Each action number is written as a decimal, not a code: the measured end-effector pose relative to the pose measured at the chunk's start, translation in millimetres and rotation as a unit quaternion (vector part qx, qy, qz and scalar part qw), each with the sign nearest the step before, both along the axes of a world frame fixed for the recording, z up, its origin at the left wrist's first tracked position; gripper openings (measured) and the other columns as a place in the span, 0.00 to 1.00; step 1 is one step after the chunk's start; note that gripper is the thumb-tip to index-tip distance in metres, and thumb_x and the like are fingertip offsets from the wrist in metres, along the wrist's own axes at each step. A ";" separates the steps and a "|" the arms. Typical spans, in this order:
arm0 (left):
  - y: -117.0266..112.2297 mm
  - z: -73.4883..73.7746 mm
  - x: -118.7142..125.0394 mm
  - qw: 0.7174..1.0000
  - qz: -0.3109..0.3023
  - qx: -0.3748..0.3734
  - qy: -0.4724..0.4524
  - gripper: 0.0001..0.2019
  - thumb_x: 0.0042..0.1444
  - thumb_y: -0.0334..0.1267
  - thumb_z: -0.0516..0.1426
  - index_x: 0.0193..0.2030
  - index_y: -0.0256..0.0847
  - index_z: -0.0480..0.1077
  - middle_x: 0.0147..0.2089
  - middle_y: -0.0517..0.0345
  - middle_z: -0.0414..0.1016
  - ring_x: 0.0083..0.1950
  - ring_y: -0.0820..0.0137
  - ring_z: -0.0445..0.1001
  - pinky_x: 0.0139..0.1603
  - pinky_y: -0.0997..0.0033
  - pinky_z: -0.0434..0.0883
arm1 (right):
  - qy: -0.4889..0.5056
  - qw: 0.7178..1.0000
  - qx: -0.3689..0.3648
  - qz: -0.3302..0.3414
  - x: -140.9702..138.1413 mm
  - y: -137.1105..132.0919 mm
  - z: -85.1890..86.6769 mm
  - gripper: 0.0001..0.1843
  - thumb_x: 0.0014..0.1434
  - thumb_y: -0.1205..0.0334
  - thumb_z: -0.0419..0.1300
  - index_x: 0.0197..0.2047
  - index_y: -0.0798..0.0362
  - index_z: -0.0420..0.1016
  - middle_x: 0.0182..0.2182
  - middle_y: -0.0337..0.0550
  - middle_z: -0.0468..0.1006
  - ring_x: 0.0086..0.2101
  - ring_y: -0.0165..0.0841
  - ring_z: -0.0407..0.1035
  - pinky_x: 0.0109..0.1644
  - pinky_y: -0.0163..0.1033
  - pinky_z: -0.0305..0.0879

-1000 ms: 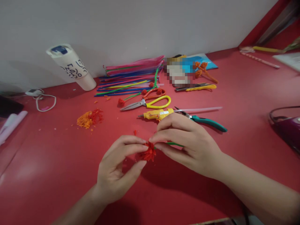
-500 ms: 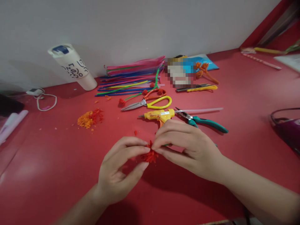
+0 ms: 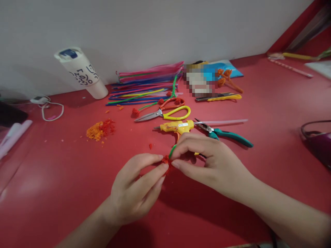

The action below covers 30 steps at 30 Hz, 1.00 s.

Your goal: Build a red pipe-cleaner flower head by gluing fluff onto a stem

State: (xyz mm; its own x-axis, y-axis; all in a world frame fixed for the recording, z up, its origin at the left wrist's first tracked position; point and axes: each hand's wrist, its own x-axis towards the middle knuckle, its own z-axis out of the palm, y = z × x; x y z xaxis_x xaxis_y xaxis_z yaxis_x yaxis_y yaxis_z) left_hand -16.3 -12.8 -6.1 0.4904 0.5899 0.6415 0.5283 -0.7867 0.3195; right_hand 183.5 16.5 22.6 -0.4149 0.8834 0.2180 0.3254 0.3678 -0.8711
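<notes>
Above the red table (image 3: pixel 51 193), my left hand (image 3: pixel 134 189) and my right hand (image 3: pixel 209 162) meet at a small red fuzzy flower (image 3: pixel 166 160) made of pipe cleaner. Fingertips of both hands pinch its red head, which is mostly covered. Its green stem (image 3: pixel 172 150) sticks up and back between my right fingers. Just behind my right hand lie a yellow glue gun (image 3: pixel 176 126) and teal-handled pliers (image 3: pixel 224 134).
Yellow-handled scissors (image 3: pixel 165 113) and a sheaf of coloured pipe cleaners (image 3: pixel 144 88) lie farther back. A white tube (image 3: pixel 81 74) leans on the wall at left. Orange and red trimmings (image 3: pixel 99 129) form a small heap. A purple object (image 3: pixel 317 141) sits at the right edge.
The flower has turned: its green stem, which pointed right under my right hand, now points up and back. My left fingers have closed further over the red head.
</notes>
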 end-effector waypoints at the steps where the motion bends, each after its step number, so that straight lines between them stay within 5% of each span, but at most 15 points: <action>1: -0.2 -0.3 -0.1 1.000 0.002 0.003 0.000 0.15 0.51 0.21 0.59 0.46 0.32 0.70 0.48 0.46 0.72 0.50 0.68 0.72 0.52 0.71 0.71 | 0.007 1.000 -0.020 0.000 -0.6 0.1 0.3 0.06 0.52 0.72 0.58 0.26 0.55 0.74 0.24 0.37 0.71 0.26 0.25 0.64 0.29 0.30 0.60; 11: 0.1 1.2 1.2 1.000 0.017 0.015 0.003 0.14 0.52 0.22 0.59 0.45 0.34 0.71 0.46 0.47 0.74 0.47 0.67 0.74 0.47 0.69 0.74 | 0.065 0.980 -0.188 -0.014 -3.7 -0.8 -6.1 0.06 0.53 0.63 0.59 0.26 0.54 0.73 0.26 0.39 0.72 0.28 0.29 0.65 0.32 0.36 0.60; 30: 0.3 1.9 1.6 1.000 0.019 -0.004 -0.015 0.15 0.50 0.22 0.59 0.45 0.36 0.71 0.45 0.48 0.76 0.45 0.67 0.75 0.45 0.69 0.74 | 0.036 0.987 -0.150 -0.042 1.7 4.0 0.1 0.06 0.53 0.63 0.59 0.26 0.53 0.73 0.24 0.37 0.70 0.26 0.28 0.63 0.30 0.34 0.60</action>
State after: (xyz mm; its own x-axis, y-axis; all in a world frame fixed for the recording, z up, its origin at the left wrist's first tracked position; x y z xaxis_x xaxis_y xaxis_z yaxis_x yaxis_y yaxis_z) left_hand -14.6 -12.5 -4.2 0.4487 0.6129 0.6504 0.5470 -0.7639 0.3424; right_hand 185.2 20.5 22.7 -0.3300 0.9434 -0.0320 0.2764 0.0642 -0.9589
